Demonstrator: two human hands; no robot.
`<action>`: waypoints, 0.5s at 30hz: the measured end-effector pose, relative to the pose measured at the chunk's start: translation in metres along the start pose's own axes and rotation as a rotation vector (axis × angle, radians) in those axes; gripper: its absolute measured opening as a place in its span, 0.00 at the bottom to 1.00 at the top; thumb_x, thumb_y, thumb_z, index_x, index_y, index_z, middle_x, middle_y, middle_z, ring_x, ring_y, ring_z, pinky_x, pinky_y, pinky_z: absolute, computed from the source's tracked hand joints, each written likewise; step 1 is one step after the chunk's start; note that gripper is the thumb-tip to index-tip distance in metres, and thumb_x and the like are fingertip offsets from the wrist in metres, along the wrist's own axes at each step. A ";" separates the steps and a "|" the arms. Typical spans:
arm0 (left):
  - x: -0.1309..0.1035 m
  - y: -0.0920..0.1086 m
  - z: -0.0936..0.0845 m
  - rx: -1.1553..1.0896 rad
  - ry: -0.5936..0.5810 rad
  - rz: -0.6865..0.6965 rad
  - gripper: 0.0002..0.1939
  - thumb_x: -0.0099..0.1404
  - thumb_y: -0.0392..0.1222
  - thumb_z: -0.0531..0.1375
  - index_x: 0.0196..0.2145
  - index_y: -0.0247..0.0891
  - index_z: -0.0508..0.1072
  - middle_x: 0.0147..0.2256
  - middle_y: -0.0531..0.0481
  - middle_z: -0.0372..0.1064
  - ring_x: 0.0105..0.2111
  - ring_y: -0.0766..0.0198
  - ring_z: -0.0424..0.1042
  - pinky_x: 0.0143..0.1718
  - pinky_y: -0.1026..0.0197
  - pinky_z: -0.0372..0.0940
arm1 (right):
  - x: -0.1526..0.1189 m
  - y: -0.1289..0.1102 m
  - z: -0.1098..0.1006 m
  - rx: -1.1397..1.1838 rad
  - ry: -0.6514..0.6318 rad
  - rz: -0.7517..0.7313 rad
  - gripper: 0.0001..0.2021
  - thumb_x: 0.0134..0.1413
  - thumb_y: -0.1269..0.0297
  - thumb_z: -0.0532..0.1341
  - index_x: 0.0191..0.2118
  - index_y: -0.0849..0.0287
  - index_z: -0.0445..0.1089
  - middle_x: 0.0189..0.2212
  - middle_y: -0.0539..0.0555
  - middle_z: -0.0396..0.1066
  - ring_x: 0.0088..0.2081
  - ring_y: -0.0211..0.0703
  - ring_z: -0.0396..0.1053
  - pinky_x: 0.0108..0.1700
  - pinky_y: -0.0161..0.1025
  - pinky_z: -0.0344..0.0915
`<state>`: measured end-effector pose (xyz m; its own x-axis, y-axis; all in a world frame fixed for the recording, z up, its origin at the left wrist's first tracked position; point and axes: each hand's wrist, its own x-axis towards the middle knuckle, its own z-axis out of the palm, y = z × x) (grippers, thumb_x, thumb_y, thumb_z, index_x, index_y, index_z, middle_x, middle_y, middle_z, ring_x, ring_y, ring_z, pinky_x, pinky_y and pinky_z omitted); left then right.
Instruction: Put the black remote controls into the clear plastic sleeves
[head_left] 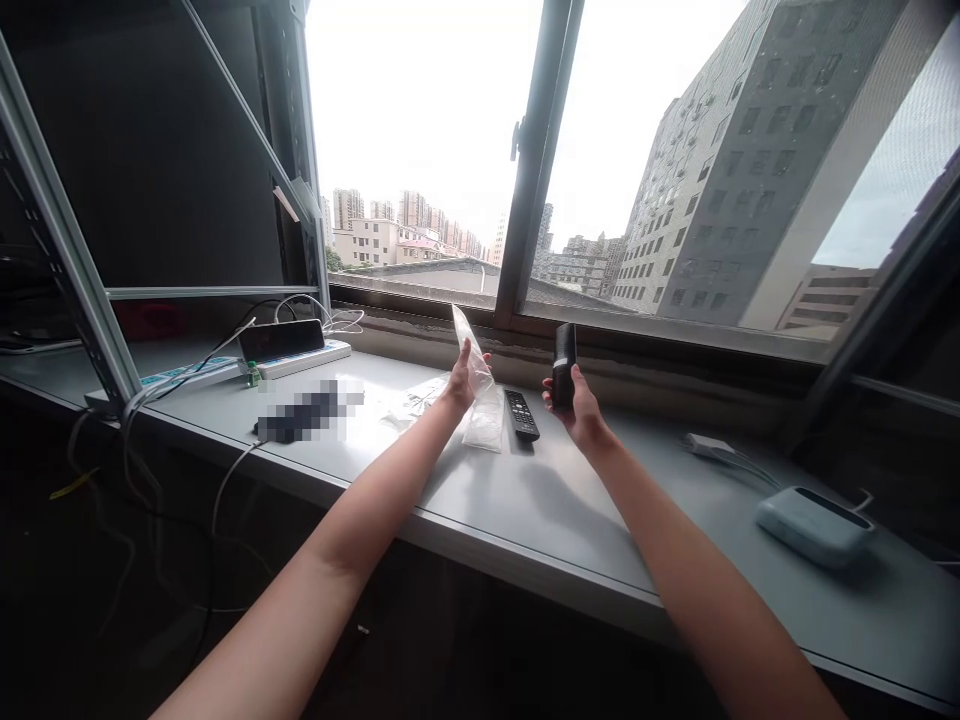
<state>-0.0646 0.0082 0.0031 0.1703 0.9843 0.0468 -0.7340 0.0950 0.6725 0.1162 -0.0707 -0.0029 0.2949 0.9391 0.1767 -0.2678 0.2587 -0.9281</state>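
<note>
My left hand (463, 378) is closed on a clear plastic bag (472, 347), which stands up out of the grip above the desk. Below it, another clear plastic bag (484, 425) lies on the desk. In my right hand (577, 402) is a black remote control (565, 362), held upright with its back or side towards me; my fingers wrap round its lower part. Between my hands a second black remote control (523, 416) lies on the desk, buttons up. Some crumpled white paper or plastic (420, 400) rests left of the bags.
On the grey desk (480, 500), a phone (283, 342) leans on a power strip (337, 350) at the left. A blurred dark object (300, 415) lies nearer. A pale blue device (814, 525) with a cable sits right. Metal shelf posts stand left; a window spans behind.
</note>
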 end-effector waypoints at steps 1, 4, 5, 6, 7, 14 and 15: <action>0.000 0.000 0.000 0.000 0.001 0.004 0.30 0.70 0.56 0.57 0.61 0.33 0.64 0.30 0.51 0.71 0.20 0.70 0.66 0.24 0.67 0.64 | -0.002 -0.001 0.001 0.086 -0.025 -0.002 0.18 0.64 0.46 0.53 0.35 0.55 0.66 0.28 0.50 0.72 0.22 0.34 0.64 0.23 0.32 0.63; 0.000 -0.001 0.000 -0.009 -0.007 0.006 0.31 0.71 0.58 0.56 0.62 0.33 0.63 0.29 0.51 0.71 0.20 0.70 0.66 0.25 0.67 0.64 | -0.005 -0.001 0.000 0.197 -0.076 -0.029 0.20 0.65 0.43 0.51 0.38 0.55 0.68 0.26 0.48 0.70 0.20 0.34 0.62 0.22 0.33 0.62; 0.000 -0.001 0.000 -0.013 -0.008 0.005 0.32 0.70 0.59 0.55 0.62 0.33 0.63 0.28 0.51 0.71 0.21 0.69 0.66 0.25 0.67 0.64 | -0.005 -0.001 0.000 0.215 -0.082 -0.038 0.20 0.65 0.44 0.51 0.39 0.55 0.69 0.26 0.48 0.70 0.20 0.34 0.62 0.22 0.33 0.62; 0.001 -0.002 0.000 -0.017 -0.007 0.005 0.33 0.69 0.61 0.55 0.62 0.34 0.64 0.28 0.51 0.71 0.21 0.69 0.67 0.25 0.67 0.64 | -0.005 -0.001 0.000 0.228 -0.085 -0.043 0.20 0.65 0.44 0.50 0.40 0.55 0.69 0.25 0.48 0.69 0.19 0.34 0.62 0.23 0.33 0.62; 0.001 -0.002 0.000 -0.019 -0.003 0.007 0.34 0.68 0.62 0.56 0.62 0.35 0.64 0.28 0.50 0.71 0.22 0.68 0.67 0.24 0.67 0.64 | -0.005 -0.001 -0.001 0.235 -0.084 -0.046 0.20 0.66 0.45 0.50 0.41 0.55 0.70 0.25 0.48 0.69 0.19 0.34 0.62 0.23 0.34 0.62; 0.002 -0.002 -0.002 0.020 0.009 0.017 0.36 0.66 0.66 0.55 0.59 0.35 0.66 0.27 0.51 0.70 0.21 0.68 0.66 0.22 0.68 0.63 | -0.003 0.000 -0.002 0.196 -0.063 -0.087 0.22 0.64 0.47 0.49 0.40 0.58 0.72 0.25 0.50 0.70 0.20 0.35 0.62 0.23 0.34 0.62; 0.001 -0.002 -0.002 0.024 0.008 0.021 0.35 0.67 0.66 0.55 0.59 0.34 0.66 0.27 0.51 0.70 0.20 0.69 0.66 0.22 0.68 0.63 | -0.003 -0.001 -0.002 0.190 -0.059 -0.091 0.23 0.64 0.46 0.49 0.40 0.58 0.73 0.25 0.51 0.71 0.20 0.35 0.62 0.23 0.35 0.62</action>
<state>-0.0638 0.0096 0.0005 0.1498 0.9871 0.0557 -0.7212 0.0706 0.6891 0.1172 -0.0745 -0.0035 0.2732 0.9201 0.2808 -0.4120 0.3756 -0.8302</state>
